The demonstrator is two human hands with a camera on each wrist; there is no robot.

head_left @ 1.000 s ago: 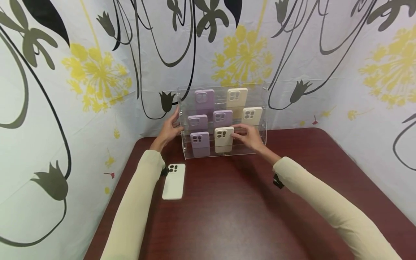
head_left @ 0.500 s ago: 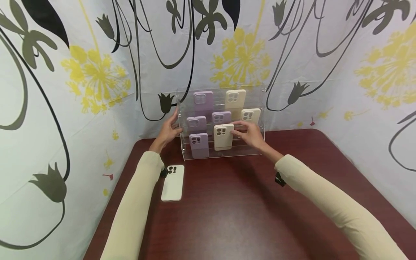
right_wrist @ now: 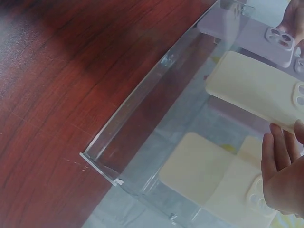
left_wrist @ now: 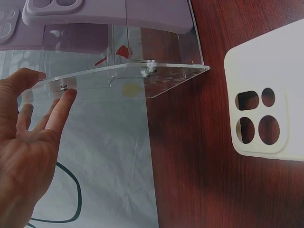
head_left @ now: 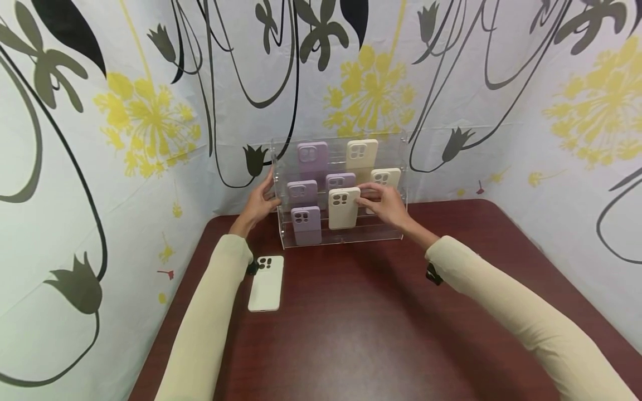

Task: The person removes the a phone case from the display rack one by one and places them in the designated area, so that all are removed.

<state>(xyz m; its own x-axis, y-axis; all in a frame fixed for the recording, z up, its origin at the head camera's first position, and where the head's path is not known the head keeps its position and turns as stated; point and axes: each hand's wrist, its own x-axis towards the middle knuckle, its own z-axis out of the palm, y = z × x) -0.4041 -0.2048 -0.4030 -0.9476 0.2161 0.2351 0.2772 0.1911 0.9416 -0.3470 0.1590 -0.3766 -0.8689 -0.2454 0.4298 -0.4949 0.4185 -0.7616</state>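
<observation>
**Both hands at the clear phone-case rack**

A clear acrylic three-tier display rack (head_left: 396, 223) stands at the back of a dark reddish-brown wooden table (head_left: 361, 334), close to a white wall covering printed with yellow flowers and dark stems (head_left: 140, 117).

The left hand (head_left: 259, 201) rests against the rack's left side panel. In the left wrist view its fingers (left_wrist: 56, 110) are straight and slightly spread, their tips touching the panel's edge; they curl round nothing.

The right hand (head_left: 385, 204) is at the front of the rack, on the right of the cream rectangular phone case with four camera cut-outs (head_left: 343, 208) that stands upright on the lowest tier. In the head view the fingers reach the case's right edge. The right wrist view shows them straight and close together just beside the case (right_wrist: 256, 90); whether they pinch it or only touch it I cannot tell.

Just left of that case on the same tier stands a lilac phone case (head_left: 306, 224). The middle tier holds two more lilac cases (head_left: 301, 191) and a cream case (head_left: 385, 177) partly behind the right hand. The top tier carries one lilac case (head_left: 312, 156) and one cream case (head_left: 361, 153).

A separate cream phone case lying flat (head_left: 266, 283) sits on the table beside the left forearm, well apart from the rack. Both arms wear pale cream sleeves (head_left: 210, 312).
</observation>
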